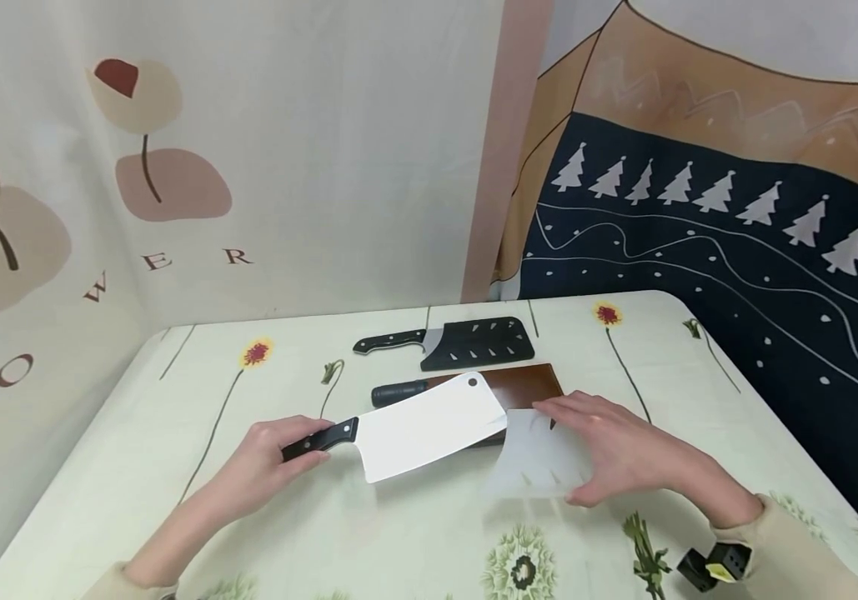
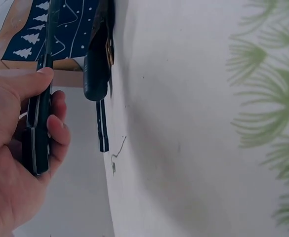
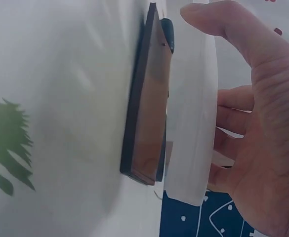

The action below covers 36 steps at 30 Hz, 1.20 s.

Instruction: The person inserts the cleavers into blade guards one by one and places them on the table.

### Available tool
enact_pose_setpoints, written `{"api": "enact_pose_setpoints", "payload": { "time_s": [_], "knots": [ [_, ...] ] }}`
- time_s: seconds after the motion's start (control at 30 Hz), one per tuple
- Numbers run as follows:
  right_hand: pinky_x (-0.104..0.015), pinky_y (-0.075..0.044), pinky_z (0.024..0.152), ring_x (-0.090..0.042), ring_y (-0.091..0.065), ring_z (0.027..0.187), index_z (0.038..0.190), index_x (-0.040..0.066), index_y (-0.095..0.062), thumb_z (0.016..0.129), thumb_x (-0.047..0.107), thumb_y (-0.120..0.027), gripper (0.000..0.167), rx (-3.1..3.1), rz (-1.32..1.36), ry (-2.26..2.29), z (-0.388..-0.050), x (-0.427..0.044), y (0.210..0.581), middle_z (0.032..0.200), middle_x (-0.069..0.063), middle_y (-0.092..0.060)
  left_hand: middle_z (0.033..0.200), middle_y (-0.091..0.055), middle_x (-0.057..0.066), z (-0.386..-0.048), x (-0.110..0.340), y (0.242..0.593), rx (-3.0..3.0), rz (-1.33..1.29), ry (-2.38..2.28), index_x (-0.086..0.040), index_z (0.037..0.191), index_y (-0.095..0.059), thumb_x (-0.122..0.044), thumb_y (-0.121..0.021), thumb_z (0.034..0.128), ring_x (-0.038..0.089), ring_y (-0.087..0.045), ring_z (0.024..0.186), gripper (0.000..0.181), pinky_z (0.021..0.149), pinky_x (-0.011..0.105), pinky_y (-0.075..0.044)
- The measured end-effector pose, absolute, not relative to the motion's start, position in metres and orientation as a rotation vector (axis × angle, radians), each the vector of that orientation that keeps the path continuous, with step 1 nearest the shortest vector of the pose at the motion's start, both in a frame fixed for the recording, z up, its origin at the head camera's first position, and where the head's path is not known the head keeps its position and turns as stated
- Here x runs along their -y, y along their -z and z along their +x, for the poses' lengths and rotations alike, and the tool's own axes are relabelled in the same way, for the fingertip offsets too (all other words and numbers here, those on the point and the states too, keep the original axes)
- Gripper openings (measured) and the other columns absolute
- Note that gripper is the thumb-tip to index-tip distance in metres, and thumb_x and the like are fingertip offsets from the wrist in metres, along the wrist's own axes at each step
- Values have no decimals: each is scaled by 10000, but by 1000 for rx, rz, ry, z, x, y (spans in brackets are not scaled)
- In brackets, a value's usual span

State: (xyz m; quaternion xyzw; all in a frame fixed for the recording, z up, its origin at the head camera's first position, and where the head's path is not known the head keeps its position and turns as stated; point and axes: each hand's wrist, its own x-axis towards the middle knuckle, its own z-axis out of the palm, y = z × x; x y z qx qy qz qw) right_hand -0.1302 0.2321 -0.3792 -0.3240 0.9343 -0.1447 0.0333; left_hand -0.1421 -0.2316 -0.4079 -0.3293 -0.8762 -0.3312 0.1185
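My left hand point(image 1: 267, 462) grips a cleaver point(image 1: 429, 429) by its black riveted handle, thumb and fingers around it in the left wrist view. Its broad bright blade points right, raised above the table. A translucent white blade sheath point(image 1: 541, 458) is in my right hand point(image 1: 616, 454), with the thumb at one edge and the fingers at the other. In the head view the blade's end meets the sheath's left edge; I cannot tell whether any of it is inside. Below and behind them lies a brown-sheathed knife point(image 1: 526, 383) with a black handle, partly covered by the blade.
Farther back, a cleaver in a black slotted sheath point(image 1: 477, 343) lies with its handle leftward. Everything is on a flower-printed tablecloth point(image 1: 226, 400). Printed curtains point(image 1: 353, 167) hang behind the table, and a tree-patterned cloth point(image 1: 699, 242) hangs on the right.
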Motion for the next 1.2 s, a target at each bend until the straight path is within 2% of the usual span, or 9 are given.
{"api": "enact_pose_setpoints", "payload": {
  "time_s": [0.13, 0.23, 0.7, 1.0, 1.2],
  "knots": [
    [-569, -467, 981, -293, -533, 1272, 1484, 93, -528, 632, 464, -900, 1001, -2861, -969, 451, -131, -234, 378, 1423, -53, -573, 1044, -773, 78, -144, 231, 406, 2597, -973, 1049, -5, 1123, -771, 18, -844, 803, 91, -696, 916, 329, 688, 247, -555],
    [-580, -462, 984, -303, -527, 1285, 1482, 98, -533, 630, 467, -899, 998, -2851, -964, 453, -131, -235, 378, 1430, -55, -571, 1040, -772, 113, -145, 232, 403, 2634, -964, 1113, 15, 1132, -767, 6, -835, 822, 56, -672, 863, 318, 629, 239, -532],
    [-591, -452, 993, -317, -522, 1288, 1489, 103, -528, 610, 456, -894, 1015, -2832, -1010, 460, -135, -238, 378, 1433, -74, -574, 1023, -771, 109, -141, 239, 392, 2753, -951, 1226, 32, 1165, -753, -62, -822, 863, 49, -600, 749, 325, 598, 242, -487],
    [-600, -403, 1038, -343, -511, 1288, 1477, 80, -537, 570, 412, -906, 1034, -2877, -1063, 436, -142, -240, 379, 1414, -75, -593, 849, -683, -95, -141, 239, 390, 2719, -1156, 1298, 2, 1179, -755, -67, -815, 873, 7, -488, 658, 319, 552, 217, -422],
    [-605, -394, 1040, -321, -526, 1268, 1473, 98, -548, 567, 433, -898, 1027, -2906, -1060, 441, -141, -242, 379, 1399, -64, -613, 803, -654, -109, -145, 241, 387, 2701, -1211, 1331, 33, 1180, -747, -58, -813, 873, -22, -405, 610, 327, 516, 193, -373]
  ]
}}
